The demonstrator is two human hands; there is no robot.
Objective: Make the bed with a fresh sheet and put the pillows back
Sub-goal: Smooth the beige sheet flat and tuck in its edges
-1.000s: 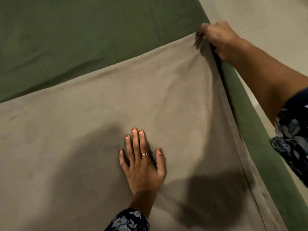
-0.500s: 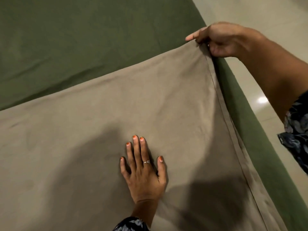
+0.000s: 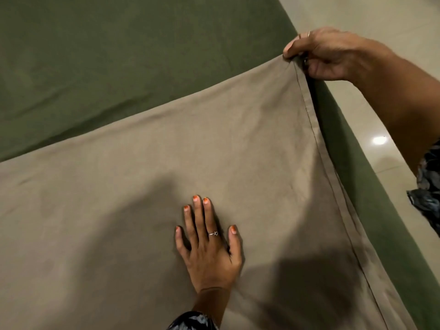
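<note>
Fingers (image 3: 291,47) of the right hand (image 3: 333,53) pinched the far corner of the tan sheet (image 3: 214,151) at about one o'clock, curled tight round the cloth and lifting it just off the bed's edge. From that corner the sheet's hemmed side ran down toward five o'clock, its long visible axis, lying along the rim of the green mattress cover (image 3: 119,55); its other edge ran away toward nine o'clock, slightly bowed. The left hand (image 3: 209,253) lay flat at six o'clock, fingers straight and lightly spread, palm pressing the sheet down and pointing toward twelve. Bare green cover lay beyond the sheet from nine through twelve o'clock, smooth apart from faint creases. Pale glossy floor (image 3: 381,129) showed past the bed's side from one to four o'clock.
</note>
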